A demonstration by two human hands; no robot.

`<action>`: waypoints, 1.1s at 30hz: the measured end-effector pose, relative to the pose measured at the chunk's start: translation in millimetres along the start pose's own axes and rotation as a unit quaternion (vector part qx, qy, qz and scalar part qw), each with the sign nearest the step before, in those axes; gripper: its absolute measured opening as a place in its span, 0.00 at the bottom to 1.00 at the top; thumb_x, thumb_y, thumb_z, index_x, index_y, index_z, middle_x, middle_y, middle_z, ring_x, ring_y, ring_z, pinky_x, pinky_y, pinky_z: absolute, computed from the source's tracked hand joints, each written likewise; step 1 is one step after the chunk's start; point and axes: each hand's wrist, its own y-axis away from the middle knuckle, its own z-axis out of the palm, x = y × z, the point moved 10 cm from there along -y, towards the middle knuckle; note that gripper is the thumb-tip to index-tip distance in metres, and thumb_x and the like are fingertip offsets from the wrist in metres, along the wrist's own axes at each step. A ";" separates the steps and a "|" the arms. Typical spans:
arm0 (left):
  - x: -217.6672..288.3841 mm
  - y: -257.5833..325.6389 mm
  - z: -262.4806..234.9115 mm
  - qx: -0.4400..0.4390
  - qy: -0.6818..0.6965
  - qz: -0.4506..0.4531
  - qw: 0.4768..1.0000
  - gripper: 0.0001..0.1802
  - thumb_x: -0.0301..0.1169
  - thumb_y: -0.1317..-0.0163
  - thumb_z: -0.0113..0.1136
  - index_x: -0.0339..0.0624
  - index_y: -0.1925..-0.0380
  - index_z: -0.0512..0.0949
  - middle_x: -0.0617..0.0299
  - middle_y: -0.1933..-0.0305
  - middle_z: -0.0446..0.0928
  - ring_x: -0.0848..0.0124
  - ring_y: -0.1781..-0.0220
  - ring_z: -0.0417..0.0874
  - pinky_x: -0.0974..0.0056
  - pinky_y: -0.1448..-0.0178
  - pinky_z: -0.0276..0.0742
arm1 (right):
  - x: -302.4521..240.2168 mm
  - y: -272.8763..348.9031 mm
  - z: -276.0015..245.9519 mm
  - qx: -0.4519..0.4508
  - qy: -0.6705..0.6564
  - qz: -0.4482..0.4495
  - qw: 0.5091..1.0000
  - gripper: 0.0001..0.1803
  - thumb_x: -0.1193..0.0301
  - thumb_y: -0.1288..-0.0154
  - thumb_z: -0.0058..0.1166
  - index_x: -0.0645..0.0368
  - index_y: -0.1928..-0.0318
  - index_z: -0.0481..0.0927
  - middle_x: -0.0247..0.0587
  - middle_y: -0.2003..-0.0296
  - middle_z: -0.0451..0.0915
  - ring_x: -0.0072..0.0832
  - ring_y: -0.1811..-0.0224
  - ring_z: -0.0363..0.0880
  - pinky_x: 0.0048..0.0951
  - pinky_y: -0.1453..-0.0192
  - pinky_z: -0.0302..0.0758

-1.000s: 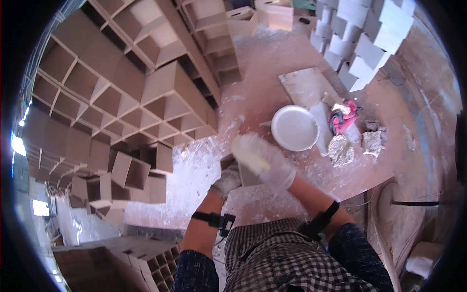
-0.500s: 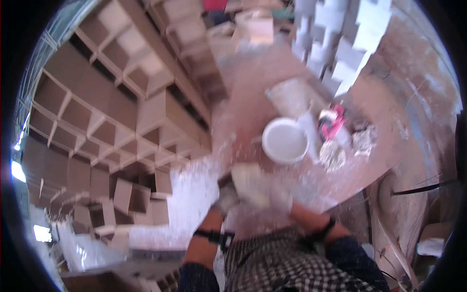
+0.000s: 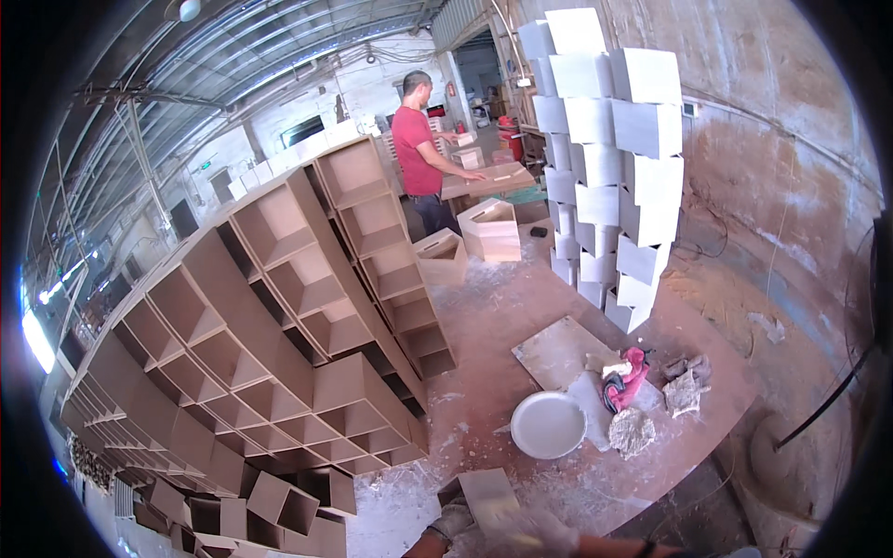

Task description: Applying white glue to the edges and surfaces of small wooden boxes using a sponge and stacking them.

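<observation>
At the lower edge, my gloved left hand (image 3: pixel 453 523) grips a small open wooden box (image 3: pixel 487 491) by its left side. My right hand (image 3: pixel 541 534), in a pale glove and smeared by motion, lies against the box's near right side; its fingers cannot be made out. A yellowish patch shows on the box beside that glove. Beyond the box, to the right, stands a white basin (image 3: pixel 549 426) of pale liquid. Next to it are a crusted whitish lump (image 3: pixel 632 432), a pink and dark cloth (image 3: pixel 629 379) and a flat board (image 3: pixel 567 353).
Stacked brown open boxes (image 3: pixel 270 372) form a tall wall on the left. White boxes (image 3: pixel 595 186) rise in a leaning stack ahead right. Another person (image 3: pixel 419 153) in a red shirt works at a far table (image 3: pixel 493 180). Loose boxes (image 3: pixel 490 231) sit on the reddish floor.
My view has tilted up, so the far room and the other person now show. My hands and the box have shifted to the lower edge, the box still held.
</observation>
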 end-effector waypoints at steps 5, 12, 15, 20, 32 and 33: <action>-4.6 -5.4 -2.0 -0.002 0.000 -0.002 1.000 0.25 0.40 0.36 0.47 0.44 0.40 0.65 0.52 0.36 0.63 0.60 0.33 0.61 0.60 0.31 0.57 | -113.9 -11.6 -53.7 0.058 0.338 -0.101 0.934 0.20 0.68 0.32 0.41 0.62 0.42 0.66 0.43 0.45 0.71 0.30 0.41 0.69 0.30 0.36 0.66; -1.3 8.9 13.8 -0.012 0.000 -0.001 1.000 0.24 0.40 0.36 0.47 0.44 0.41 0.66 0.53 0.36 0.64 0.60 0.33 0.61 0.60 0.31 0.57 | 0.4 12.3 -22.6 0.069 0.099 -0.043 0.992 0.22 0.70 0.39 0.50 0.62 0.44 0.68 0.47 0.47 0.73 0.34 0.41 0.70 0.32 0.38 0.67; 4.8 15.5 16.5 -0.005 0.004 0.007 1.000 0.24 0.40 0.36 0.47 0.44 0.41 0.66 0.53 0.36 0.64 0.60 0.34 0.62 0.60 0.31 0.57 | -3.7 67.6 -4.8 0.039 0.028 0.040 0.998 0.24 0.70 0.41 0.51 0.62 0.43 0.68 0.48 0.47 0.73 0.37 0.41 0.70 0.33 0.37 0.66; 2.7 4.7 -0.4 0.012 0.009 0.033 0.999 0.24 0.40 0.36 0.46 0.44 0.41 0.66 0.53 0.36 0.64 0.61 0.34 0.62 0.60 0.31 0.57 | -38.3 93.9 -40.3 0.114 0.131 0.009 0.985 0.26 0.71 0.43 0.53 0.62 0.43 0.68 0.50 0.46 0.72 0.41 0.40 0.68 0.34 0.36 0.65; -4.7 -16.3 11.1 0.029 0.054 0.061 0.996 0.23 0.39 0.35 0.46 0.45 0.42 0.66 0.54 0.37 0.65 0.61 0.34 0.63 0.60 0.32 0.58 | -27.8 4.8 4.7 0.033 0.423 -0.193 0.885 0.24 0.72 0.44 0.52 0.54 0.44 0.72 0.43 0.46 0.74 0.37 0.41 0.70 0.34 0.36 0.66; -2.6 -15.7 13.2 0.026 0.052 0.065 0.996 0.23 0.39 0.35 0.46 0.45 0.42 0.66 0.54 0.37 0.65 0.61 0.34 0.63 0.60 0.32 0.58 | -21.0 29.8 16.9 0.021 0.400 -0.210 0.892 0.21 0.70 0.40 0.49 0.53 0.44 0.72 0.41 0.46 0.74 0.35 0.41 0.70 0.34 0.37 0.67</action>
